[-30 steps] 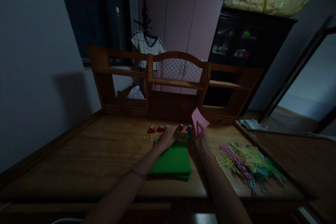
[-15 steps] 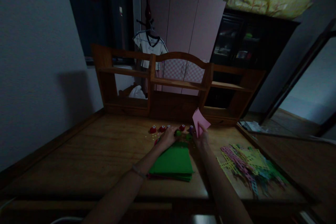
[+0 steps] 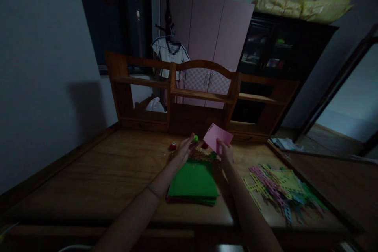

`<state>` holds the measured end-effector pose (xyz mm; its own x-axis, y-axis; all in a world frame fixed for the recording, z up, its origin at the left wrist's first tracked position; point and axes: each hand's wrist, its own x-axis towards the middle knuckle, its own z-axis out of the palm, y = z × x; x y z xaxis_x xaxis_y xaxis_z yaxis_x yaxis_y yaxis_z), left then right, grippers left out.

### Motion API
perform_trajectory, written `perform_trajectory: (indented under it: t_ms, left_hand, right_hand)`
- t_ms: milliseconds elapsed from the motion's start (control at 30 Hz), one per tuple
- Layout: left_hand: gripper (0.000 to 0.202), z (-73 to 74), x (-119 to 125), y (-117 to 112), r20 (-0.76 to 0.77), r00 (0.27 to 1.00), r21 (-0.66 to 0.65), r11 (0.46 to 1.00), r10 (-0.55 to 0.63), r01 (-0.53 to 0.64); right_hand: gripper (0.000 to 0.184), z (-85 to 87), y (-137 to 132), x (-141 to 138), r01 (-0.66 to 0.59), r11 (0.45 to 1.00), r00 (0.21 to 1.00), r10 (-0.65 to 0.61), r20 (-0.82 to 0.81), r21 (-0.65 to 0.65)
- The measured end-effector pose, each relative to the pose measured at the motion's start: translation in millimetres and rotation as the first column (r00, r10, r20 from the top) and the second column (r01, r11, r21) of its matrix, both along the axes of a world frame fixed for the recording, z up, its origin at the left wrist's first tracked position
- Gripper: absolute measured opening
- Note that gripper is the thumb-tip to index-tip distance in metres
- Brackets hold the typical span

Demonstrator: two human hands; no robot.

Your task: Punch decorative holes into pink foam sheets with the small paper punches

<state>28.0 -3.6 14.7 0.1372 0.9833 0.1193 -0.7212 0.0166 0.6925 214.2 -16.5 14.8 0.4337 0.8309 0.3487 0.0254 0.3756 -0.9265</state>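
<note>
My left hand [image 3: 184, 149] is closed around a small bright green craft punch [image 3: 196, 138], lifted above the desk. In my right hand [image 3: 226, 153] is a pink sheet of paper [image 3: 217, 137], pinched between thumb and fingers, with a row of small holes along its upper left edge. Below my hands lies a stack of green sheets [image 3: 193, 183]. A red punch [image 3: 173, 147] stands left of my left hand. Another red punch [image 3: 204, 145] and a dark green punch [image 3: 213, 155] sit between my hands, partly hidden. Small paper bits [image 3: 201, 153] are scattered there.
Punched strips and scraps of coloured paper [image 3: 277, 185] are heaped on the right of the wooden desk [image 3: 118, 173]. A wooden shelf unit [image 3: 201, 95] runs along the desk's back edge. A wall [image 3: 53, 86] stands on the left.
My left hand has moved slightly left and up, raising the green punch. The pink sheet has swung left and now shows more of its face and its row of holes.
</note>
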Motion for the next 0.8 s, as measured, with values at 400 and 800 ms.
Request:
perform_trajectory:
  t_ms: [400, 800]
  left_hand:
    - [0.033, -17.0, -2, 16, -0.011, 1.0, 0.062, 0.998, 0.025, -0.024]
    - [0.034, -9.4, -4, 8, -0.018, 0.997, 0.058, 0.996, 0.071, -0.069]
  right_hand:
    - [0.034, 4.1, -9, -15, -0.009, 1.0, 0.934, 0.003, 0.358, 0.015]
    - [0.032, 3.8, -12, -18, -0.018, 0.998, 0.92, -0.006, 0.391, 0.058]
